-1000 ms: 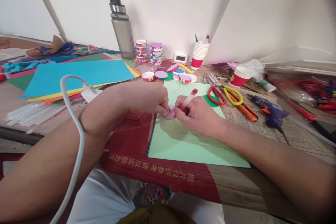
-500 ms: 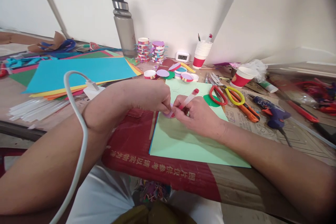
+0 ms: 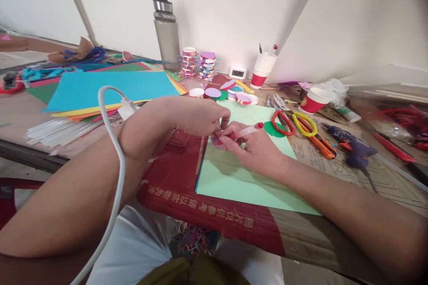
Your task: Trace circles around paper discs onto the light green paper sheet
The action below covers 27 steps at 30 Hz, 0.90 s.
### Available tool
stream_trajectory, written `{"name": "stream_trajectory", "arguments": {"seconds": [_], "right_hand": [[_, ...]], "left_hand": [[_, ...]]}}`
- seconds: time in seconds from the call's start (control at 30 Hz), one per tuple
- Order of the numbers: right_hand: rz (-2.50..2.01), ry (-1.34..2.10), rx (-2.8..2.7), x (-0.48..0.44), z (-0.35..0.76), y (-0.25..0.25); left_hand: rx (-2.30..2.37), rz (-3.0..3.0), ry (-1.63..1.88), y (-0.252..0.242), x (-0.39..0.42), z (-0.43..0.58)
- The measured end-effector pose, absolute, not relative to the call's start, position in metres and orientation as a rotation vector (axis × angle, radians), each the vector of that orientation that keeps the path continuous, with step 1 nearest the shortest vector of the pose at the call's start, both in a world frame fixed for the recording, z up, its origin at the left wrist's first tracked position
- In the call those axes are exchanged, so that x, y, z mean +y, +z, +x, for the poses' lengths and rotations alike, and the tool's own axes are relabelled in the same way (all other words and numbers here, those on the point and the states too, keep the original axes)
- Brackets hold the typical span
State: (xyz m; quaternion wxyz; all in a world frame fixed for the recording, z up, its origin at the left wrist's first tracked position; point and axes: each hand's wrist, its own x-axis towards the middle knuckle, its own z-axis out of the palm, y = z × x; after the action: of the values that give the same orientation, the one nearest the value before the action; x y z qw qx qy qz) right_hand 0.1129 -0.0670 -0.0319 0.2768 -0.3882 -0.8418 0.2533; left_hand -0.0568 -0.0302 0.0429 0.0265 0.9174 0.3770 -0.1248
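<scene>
My left hand (image 3: 197,116) is bent over from the left, its fingertips pinched at a small purple paper disc (image 3: 218,144). Partly covered by my fingers, the disc lies over a light green paper sheet (image 3: 247,182). My right hand (image 3: 252,147) grips a pen (image 3: 249,130) with a clear barrel and red end, leaning to the right. Its writing end is down at the disc, and the tip is hidden behind my fingers. Beyond my hands lie several purple-topped rings cut from paper cups, including one ring (image 3: 243,98).
Scissors (image 3: 283,123), an orange cutter (image 3: 323,145) and a glue gun (image 3: 356,144) lie right. Blue paper (image 3: 110,89) and glue sticks (image 3: 56,131) lie left. A bottle (image 3: 167,40), clock (image 3: 237,72) and stacked cups (image 3: 263,69) stand behind. A white cable (image 3: 117,187) crosses my left arm.
The pen has tipped lower toward the right. My left fingers have shifted on the disc, with one finger now raised and bent. The whole view has moved slightly.
</scene>
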Motion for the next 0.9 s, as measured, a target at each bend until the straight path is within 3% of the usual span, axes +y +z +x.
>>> {"name": "stream_trajectory", "arguments": {"seconds": [0.9], "right_hand": [[-1.033, 0.620, -2.313, -0.0664, 0.1104, -0.0303]], "left_hand": [[1.178, 2.888, -0.403, 0.0389, -0.0314, -0.0592]]}}
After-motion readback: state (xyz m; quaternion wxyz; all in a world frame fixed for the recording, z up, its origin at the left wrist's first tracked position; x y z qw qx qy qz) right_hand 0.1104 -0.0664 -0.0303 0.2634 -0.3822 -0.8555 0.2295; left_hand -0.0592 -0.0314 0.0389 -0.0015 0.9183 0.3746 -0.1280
